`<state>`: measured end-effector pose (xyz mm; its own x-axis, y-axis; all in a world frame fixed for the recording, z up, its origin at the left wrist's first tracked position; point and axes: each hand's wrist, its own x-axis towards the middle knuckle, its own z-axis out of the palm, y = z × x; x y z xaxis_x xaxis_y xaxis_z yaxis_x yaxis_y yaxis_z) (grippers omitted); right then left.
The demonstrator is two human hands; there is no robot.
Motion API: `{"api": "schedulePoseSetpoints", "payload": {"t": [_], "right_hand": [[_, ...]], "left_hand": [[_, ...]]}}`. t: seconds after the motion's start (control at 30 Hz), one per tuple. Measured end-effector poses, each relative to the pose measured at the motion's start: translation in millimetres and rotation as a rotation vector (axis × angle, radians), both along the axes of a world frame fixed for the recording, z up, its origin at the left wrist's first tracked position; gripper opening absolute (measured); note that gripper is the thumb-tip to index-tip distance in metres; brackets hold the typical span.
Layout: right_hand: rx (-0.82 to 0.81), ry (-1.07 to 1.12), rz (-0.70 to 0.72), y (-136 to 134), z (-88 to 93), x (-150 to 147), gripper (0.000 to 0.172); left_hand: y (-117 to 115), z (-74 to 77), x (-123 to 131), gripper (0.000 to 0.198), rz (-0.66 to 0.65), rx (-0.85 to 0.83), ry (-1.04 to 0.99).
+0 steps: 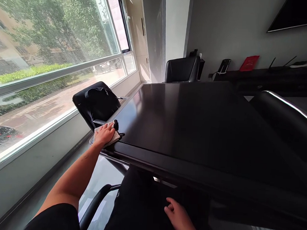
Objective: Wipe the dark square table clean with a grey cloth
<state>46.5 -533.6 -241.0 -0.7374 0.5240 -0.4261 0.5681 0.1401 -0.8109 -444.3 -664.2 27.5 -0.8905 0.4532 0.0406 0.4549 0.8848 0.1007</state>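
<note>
My left hand [105,134] presses down on a beige cloth [115,137] with dark trim at the near left corner of the dark table [184,120]. Its fingers lie over the cloth, which bunches up a little around them. The cloth reaches over the table's left edge. Low in front of me, below the near table edge, my right hand [180,215] hangs with loosely bent fingers slightly apart. Nothing shows in it, and it does not touch the table.
A black office chair [99,99] stands against the table's left side, and another chair [182,69] is at the far end. A chair armrest [96,201] is beside me. Large windows [56,36] line the left. At right is a black chair with a chrome edge [286,116].
</note>
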Motion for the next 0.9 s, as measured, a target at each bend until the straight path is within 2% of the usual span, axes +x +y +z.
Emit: {"api": "schedulePoseSetpoints", "payload": {"t": [0.13, 0.3, 0.47, 0.6, 0.7, 0.8, 0.9], "right_hand": [[-0.084, 0.037, 0.017, -0.3, 1.0, -1.7, 0.069], [-0.073, 0.031, 0.025, -1.7, 2.6, -0.9, 0.069], [-0.058, -0.019, 0.097, 0.5, 8.3, -3.3, 0.07], [-0.062, -0.015, 0.097, 1.7, 10.9, -5.5, 0.072], [-0.073, -0.026, 0.062, 1.2, 7.0, -5.1, 0.079], [-0.096, -0.023, 0.022, 0.7, 0.7, -3.7, 0.078], [-0.096, -0.004, -0.001, 0.3, -3.9, -2.3, 0.073]], "left_hand": [[0.4, -2.4, 0.9, 0.077, 0.043, -0.006, -0.002], [29.3, -2.3, 32.1, 0.076, -0.004, -0.034, -0.005], [86.8, -4.0, 96.9, 0.071, -0.194, -0.049, 0.003], [135.4, -8.6, 164.4, 0.068, -0.457, -0.032, 0.035], [158.5, -13.2, 205.9, 0.066, -0.64, -0.006, 0.037], [166.5, -15.4, 225.4, 0.065, -0.7, 0.018, 0.035], [163.9, -13.0, 223.9, 0.063, -0.705, 0.015, 0.026]]}}
